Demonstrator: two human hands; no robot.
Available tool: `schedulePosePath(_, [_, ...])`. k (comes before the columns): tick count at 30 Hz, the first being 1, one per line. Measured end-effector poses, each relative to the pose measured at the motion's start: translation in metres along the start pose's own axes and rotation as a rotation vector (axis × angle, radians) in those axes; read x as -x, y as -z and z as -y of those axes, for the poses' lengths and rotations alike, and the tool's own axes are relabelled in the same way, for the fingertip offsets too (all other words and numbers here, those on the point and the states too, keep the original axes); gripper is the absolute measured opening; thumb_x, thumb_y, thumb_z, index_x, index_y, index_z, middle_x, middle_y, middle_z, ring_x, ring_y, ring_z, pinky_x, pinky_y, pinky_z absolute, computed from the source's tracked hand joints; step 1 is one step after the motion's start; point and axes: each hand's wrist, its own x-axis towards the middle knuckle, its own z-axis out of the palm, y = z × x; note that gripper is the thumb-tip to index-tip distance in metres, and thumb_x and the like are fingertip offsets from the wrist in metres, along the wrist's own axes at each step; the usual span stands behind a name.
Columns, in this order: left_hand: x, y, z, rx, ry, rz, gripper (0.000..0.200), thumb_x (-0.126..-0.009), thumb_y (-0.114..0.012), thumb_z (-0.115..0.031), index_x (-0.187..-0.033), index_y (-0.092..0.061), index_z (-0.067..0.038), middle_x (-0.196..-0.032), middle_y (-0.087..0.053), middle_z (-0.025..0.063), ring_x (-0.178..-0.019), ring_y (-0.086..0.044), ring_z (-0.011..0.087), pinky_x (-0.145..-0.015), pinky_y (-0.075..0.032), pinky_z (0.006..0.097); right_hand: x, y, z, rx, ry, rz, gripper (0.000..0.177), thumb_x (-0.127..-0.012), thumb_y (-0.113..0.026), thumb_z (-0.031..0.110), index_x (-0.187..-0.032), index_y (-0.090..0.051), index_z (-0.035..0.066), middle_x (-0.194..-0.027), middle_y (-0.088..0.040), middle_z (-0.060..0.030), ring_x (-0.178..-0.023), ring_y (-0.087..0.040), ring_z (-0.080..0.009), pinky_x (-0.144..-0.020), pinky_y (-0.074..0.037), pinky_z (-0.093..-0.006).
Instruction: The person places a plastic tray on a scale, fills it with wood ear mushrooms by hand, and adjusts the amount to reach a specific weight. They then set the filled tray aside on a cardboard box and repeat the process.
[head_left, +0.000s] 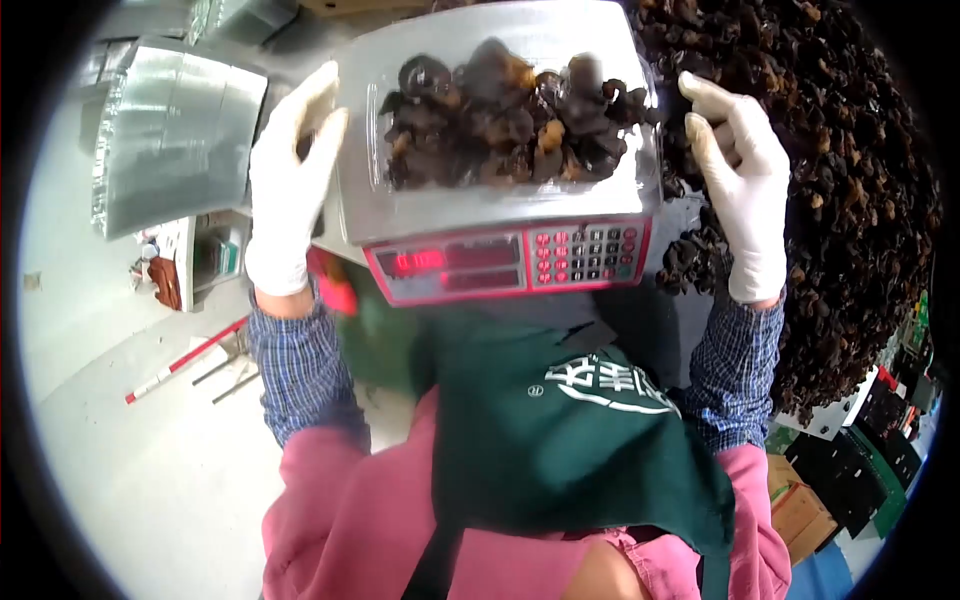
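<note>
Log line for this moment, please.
left hand at tray left edge | right hand on loose fungus pile | tray of dried fungus on scale | display lit red

Clear tray (pixel 500 205) heaped with dark dried fungus (pixel 500 125) sits atop scale (pixel 510 260)
</note>
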Motion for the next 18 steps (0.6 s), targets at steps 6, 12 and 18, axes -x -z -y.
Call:
schedulePosePath(6, [0.024, 0.003, -0.009, 0.064, 0.121, 0.032, 0.048, -0.094, -0.070, 0.000, -0.141, -0.066, -0.010, -0.121, -0.070, 0.0056, -0.101, -0.064, 0.0136, -0.094, -0.053, 0.0295, 0.002, -0.011, 0.018, 0.119, 0.127, -0.021, 0.041, -0.090, -0.061, -0.007, -0.124, -0.074, 0.011, -0.123, -0.069, -0.0148, -0.108, -0.071, -0.0300, -0.089, -0.059, -0.0367])
schedulePosePath(12, [0.021, -0.008, -0.025, 0.090, 0.077, 0.069, 0.050, -0.092, -0.069, 0.003, -0.140, -0.065, -0.008, -0.133, -0.066, 0.0092, -0.115, -0.065, 0.0184, -0.104, -0.051, 0.0325, 0.007, -0.023, 0.022, 0.107, 0.227, 0.084, 0.028, -0.082, -0.072, -0.003, -0.103, -0.079, 0.013, -0.128, -0.072, -0.0155, -0.117, -0.066, -0.0316, -0.100, -0.053, -0.0392])
schedulePosePath(18, [0.025, -0.004, -0.023, 0.092, 0.065, 0.066, 0.050, -0.091, -0.067, 0.006, -0.139, -0.065, -0.006, -0.138, -0.065, 0.0085, -0.117, -0.064, 0.0182, -0.104, -0.050, 0.0318, 0.011, -0.003, 0.020, -0.062, 0.159, 0.035, 0.026, -0.082, -0.072, -0.004, -0.100, -0.080, 0.013, -0.126, -0.073, -0.0099, -0.119, -0.063, -0.0277, -0.103, -0.051, -0.0390])
